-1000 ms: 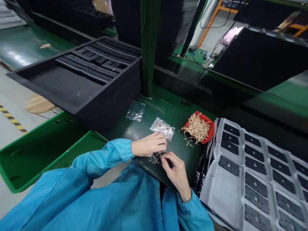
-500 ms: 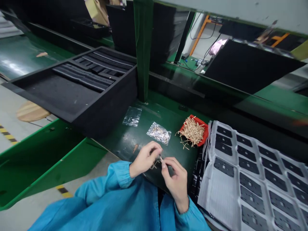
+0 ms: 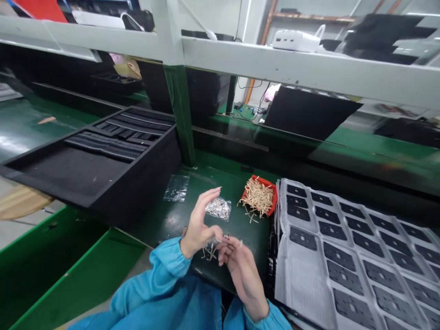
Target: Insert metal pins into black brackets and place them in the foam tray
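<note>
My left hand [image 3: 202, 224] is raised with its fingers stretched upward and apart from the thumb. Its thumb tip reaches the fingertips of my right hand [image 3: 240, 266], which is turned partly palm up with its fingers curled. At those fingertips sits a small, dark, thin piece [image 3: 226, 237], too small to name. Below my hands, several pale thin strips [image 3: 209, 252] lie loose on the green table. Just behind my left hand is a clear plastic bag [image 3: 220, 209] filled with small shiny parts. A red bin [image 3: 274, 201] heaped with tan strips [image 3: 257, 197] stands farther right.
A flat clear bag [image 3: 176, 188] lies left of the filled one. The large black tray [image 3: 103, 183] borders the left side. At right, white foam sheets [image 3: 302, 275] carry rows of dark plates [image 3: 345, 277]. A green post [image 3: 181, 114] and a shelf beam [image 3: 292, 59] stand behind.
The view has tilted upward, showing more of the shelf. My left fingers have opened out from a pinch, and my right hand has turned palm up with the small dark piece at its fingertips.
</note>
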`<state>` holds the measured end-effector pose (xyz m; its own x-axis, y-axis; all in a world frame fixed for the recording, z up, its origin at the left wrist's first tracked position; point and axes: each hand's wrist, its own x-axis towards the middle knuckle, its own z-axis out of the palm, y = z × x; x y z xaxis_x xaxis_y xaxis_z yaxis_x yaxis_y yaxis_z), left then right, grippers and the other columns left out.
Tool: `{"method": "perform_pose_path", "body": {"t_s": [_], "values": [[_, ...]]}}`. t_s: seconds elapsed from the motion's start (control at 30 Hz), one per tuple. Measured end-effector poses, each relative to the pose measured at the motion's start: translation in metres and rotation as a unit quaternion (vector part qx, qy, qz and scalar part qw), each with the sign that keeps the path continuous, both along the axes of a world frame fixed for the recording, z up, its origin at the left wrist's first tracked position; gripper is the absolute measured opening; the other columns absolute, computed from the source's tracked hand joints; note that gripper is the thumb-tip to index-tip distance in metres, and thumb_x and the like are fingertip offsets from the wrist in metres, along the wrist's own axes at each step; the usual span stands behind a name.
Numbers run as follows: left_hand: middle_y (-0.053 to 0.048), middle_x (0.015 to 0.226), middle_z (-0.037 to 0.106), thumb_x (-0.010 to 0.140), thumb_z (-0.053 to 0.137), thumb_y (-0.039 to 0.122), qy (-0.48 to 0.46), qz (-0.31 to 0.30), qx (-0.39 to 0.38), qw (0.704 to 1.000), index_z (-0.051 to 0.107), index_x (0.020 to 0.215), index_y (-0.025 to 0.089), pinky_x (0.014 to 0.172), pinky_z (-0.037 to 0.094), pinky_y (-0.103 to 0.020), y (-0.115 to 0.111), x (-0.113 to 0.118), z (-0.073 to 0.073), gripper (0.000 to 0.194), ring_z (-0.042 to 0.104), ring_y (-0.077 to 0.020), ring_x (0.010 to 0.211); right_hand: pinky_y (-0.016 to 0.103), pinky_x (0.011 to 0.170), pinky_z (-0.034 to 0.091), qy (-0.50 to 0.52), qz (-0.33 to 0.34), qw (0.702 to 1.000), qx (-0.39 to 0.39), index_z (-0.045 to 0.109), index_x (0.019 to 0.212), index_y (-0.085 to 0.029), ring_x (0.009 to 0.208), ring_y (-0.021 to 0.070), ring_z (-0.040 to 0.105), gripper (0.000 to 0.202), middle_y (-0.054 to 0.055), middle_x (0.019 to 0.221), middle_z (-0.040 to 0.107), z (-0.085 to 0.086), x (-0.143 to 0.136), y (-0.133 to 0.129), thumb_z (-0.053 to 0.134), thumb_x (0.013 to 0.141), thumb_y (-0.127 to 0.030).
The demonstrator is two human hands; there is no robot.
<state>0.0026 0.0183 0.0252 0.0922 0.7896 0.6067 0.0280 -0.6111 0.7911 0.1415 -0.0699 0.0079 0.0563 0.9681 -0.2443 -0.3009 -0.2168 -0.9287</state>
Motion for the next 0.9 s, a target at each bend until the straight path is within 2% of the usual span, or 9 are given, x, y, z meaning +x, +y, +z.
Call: {"method": "perform_pose_path", "body": {"t_s": [0.07,0.17,0.3,0.37,0.43,0.53,0.6,0.7,0.9], "values": [[-0.019,0.147,0.058,0.071,0.074,0.078,0.037,-0.046,0.005,0.998,0.059,0.144,0.026,0.117,0.045,-0.054,-0.004,0.002,-0.004,0.091,0.054,-0.0388,0.138,0.033,0.061,0.049,0.07,0.025,0.997,-0.003,0.074,0.088,-0.019,0.06,0.0159,0.056,0.063,0.007,0.074,0.069,0.008,-0.002,-0.011,0.067,0.079,-0.081],[-0.017,0.146,0.061,0.075,0.078,0.07,0.081,-0.099,0.01,0.992,0.058,0.145,0.028,0.116,0.044,-0.054,-0.002,-0.006,-0.002,0.085,0.056,-0.0365,0.137,0.028,0.059,0.043,0.134,0.02,0.991,-0.009,0.067,0.075,-0.019,0.057,0.0111,0.05,0.046,0.001,0.066,0.062,0.011,0.003,-0.016,0.081,0.079,-0.063],[-0.018,0.137,0.067,0.079,0.075,0.071,0.195,-0.183,0.041,0.963,0.068,0.127,0.021,0.104,0.054,-0.05,0.02,-0.003,0.021,0.07,0.066,-0.036,0.123,0.024,0.059,0.042,0.169,-0.048,0.984,-0.014,0.065,0.075,-0.02,0.06,0.0098,0.049,0.042,-0.001,0.07,0.061,-0.01,0.012,-0.014,0.086,0.076,-0.057],[-0.018,0.13,0.069,0.093,0.065,0.064,0.272,-0.206,0.062,0.938,0.071,0.108,0.018,0.099,0.056,-0.045,0.031,0.028,0.034,0.049,0.068,-0.0322,0.118,0.024,0.06,0.042,0.166,-0.088,0.982,-0.019,0.067,0.077,-0.02,0.062,0.0102,0.05,0.041,0.0,0.073,0.064,-0.027,0.012,-0.015,0.087,0.075,-0.056],[-0.015,0.125,0.072,0.098,0.065,0.052,0.317,-0.219,0.08,0.919,0.071,0.099,0.017,0.103,0.052,-0.042,0.036,0.08,0.043,0.035,0.067,-0.029,0.12,0.024,0.059,0.042,0.154,-0.116,0.981,-0.024,0.069,0.077,-0.019,0.063,0.0108,0.052,0.041,0.0,0.072,0.066,-0.044,0.011,-0.017,0.088,0.073,-0.056],[-0.019,0.133,0.068,0.082,0.086,0.045,0.395,-0.234,0.116,0.881,0.071,0.093,0.014,0.109,0.046,-0.053,0.032,0.165,0.043,0.036,0.056,-0.0391,0.135,0.024,0.059,0.043,0.136,-0.139,0.981,-0.02,0.07,0.077,-0.019,0.061,0.0115,0.053,0.044,0.0,0.068,0.066,-0.062,0.009,-0.023,0.089,0.07,-0.058],[-0.026,0.134,0.065,0.078,0.091,0.03,0.437,-0.225,0.129,0.862,0.071,0.097,0.009,0.11,0.042,-0.062,0.027,0.201,0.038,0.035,0.048,-0.0465,0.142,0.026,0.06,0.046,0.13,-0.148,0.98,-0.01,0.07,0.078,-0.02,0.061,0.0122,0.055,0.046,-0.001,0.069,0.066,-0.069,0.01,-0.027,0.087,0.071,-0.061],[-0.031,0.136,0.062,0.077,0.09,0.02,0.471,-0.213,0.138,0.845,0.069,0.106,0.004,0.112,0.037,-0.068,0.021,0.215,0.026,0.04,0.039,-0.0507,0.148,0.027,0.063,0.05,0.125,-0.152,0.98,0.013,0.068,0.085,-0.019,0.064,0.0124,0.06,0.044,-0.002,0.073,0.067,-0.079,0.014,-0.033,0.082,0.079,-0.061],[-0.031,0.149,0.052,0.082,0.086,0.021,0.469,-0.203,0.11,0.852,0.066,0.111,0.007,0.119,0.026,-0.069,0.014,0.203,0.011,0.038,0.029,-0.0473,0.155,0.026,0.064,0.056,0.108,-0.098,0.988,0.056,0.066,0.094,-0.015,0.065,0.0097,0.062,0.028,-0.003,0.08,0.065,-0.098,0.019,-0.033,0.066,0.1,-0.043]]}}
